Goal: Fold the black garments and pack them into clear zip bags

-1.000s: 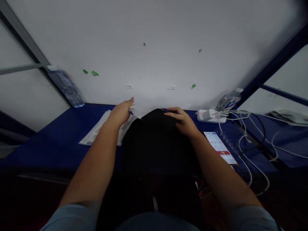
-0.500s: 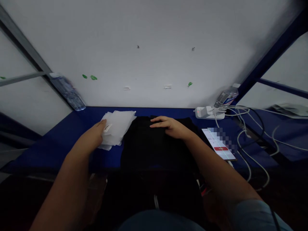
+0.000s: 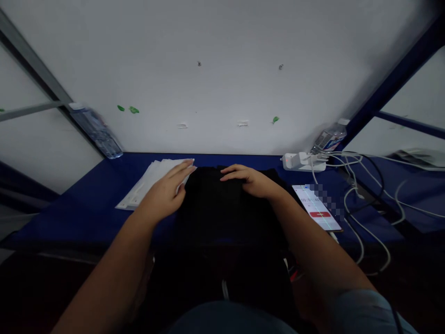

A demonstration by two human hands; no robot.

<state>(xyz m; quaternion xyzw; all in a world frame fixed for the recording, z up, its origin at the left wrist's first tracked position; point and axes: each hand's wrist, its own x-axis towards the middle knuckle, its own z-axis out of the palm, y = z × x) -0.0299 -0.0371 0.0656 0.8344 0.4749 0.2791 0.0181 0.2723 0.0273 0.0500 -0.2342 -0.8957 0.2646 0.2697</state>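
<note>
A stack of translucent white bags or sheets [image 3: 141, 185] lies on the left of the blue table [image 3: 83, 199]. Across the stack's right side reaches my left hand [image 3: 167, 192], open, its fingers stretched toward the far right corner. In front of me a piece of black cloth [image 3: 225, 208] is spread over the table. My right hand [image 3: 252, 180] rests on the far part of this cloth with its fingers extended and slightly bent. Nothing shows in its grasp. The underside of both palms is hidden.
Right of the cloth lies a phone [image 3: 318, 208] with a lit screen. Behind it are a white power strip [image 3: 302, 162], tangled white cables [image 3: 351, 195] and a tilted plastic bottle [image 3: 330, 137]. Another bottle [image 3: 97, 132] leans at the left. A white wall [image 3: 229, 83] borders the back.
My left hand has moved right, from the stack's left edge to its right side by the cloth. The stack now lies fanned toward the lower left. My right hand has barely moved.
</note>
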